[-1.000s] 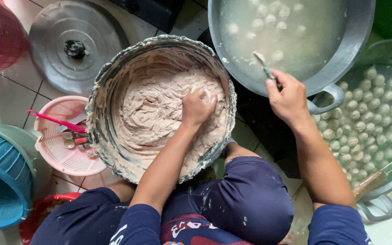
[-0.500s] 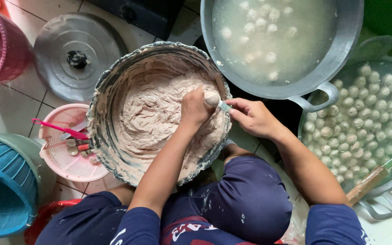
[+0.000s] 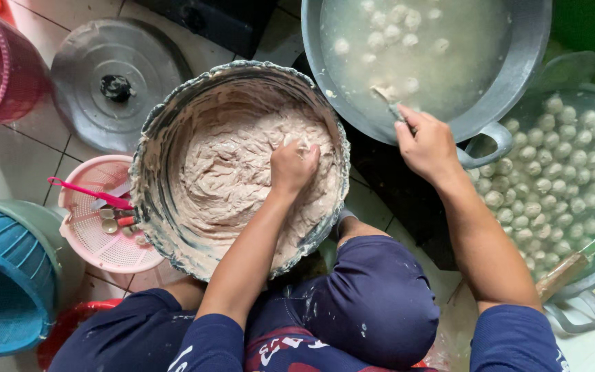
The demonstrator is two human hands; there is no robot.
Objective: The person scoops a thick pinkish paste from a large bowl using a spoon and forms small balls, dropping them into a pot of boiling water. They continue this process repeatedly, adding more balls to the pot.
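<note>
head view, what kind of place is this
Likely a floor-level kitchen workspace for making meatballs: a big bowl of paste on the tiled floor, a pot of water with floating balls, and a basin of finished balls.

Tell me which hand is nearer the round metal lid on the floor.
Left. The left hand is in the paste bowl beside the lid; the right hand is over the pot, farther away.

It was a floor-level kitchen workspace: a tiled floor [image 3: 8, 165] carried a paste bowl [image 3: 173, 124], a pot [image 3: 518, 69] of water with floating balls, a basin [image 3: 587, 110] of finished balls, a lid [image 3: 84, 83] and a pink strainer [image 3: 98, 234].
</note>
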